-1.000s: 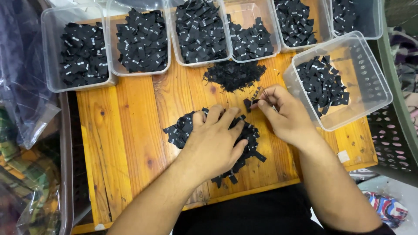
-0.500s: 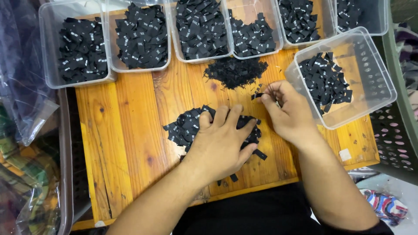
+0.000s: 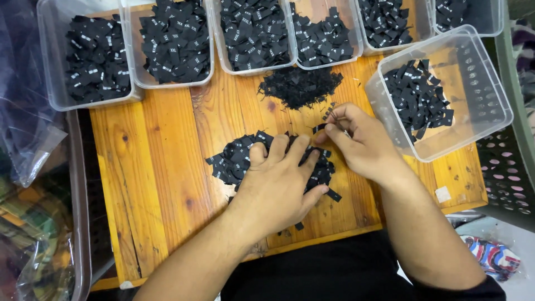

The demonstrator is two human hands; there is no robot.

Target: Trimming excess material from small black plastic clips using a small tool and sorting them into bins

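Black fabric tags point(image 3: 239, 159) lie heaped mid-counter point(image 3: 161, 184) under the flat, open left hand point(image 3: 278, 187). The right hand point(image 3: 365, 147) pinches one tag point(image 3: 319, 127), probably by its edge; light, limp, easily slipped.

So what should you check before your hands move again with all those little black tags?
1. Left hand flat on the pile of black tags: ok.
2. Right hand pinching one tag in its fingers: ok.
3. Tilted clear box at the right has room: ok.
4. Small dark heap lies apart from the pile: ok.
5. No stray tags near the wooden board's front edge: not ok, a couple lie loose.
6. Which box suits the pinched tag: cannot tell.
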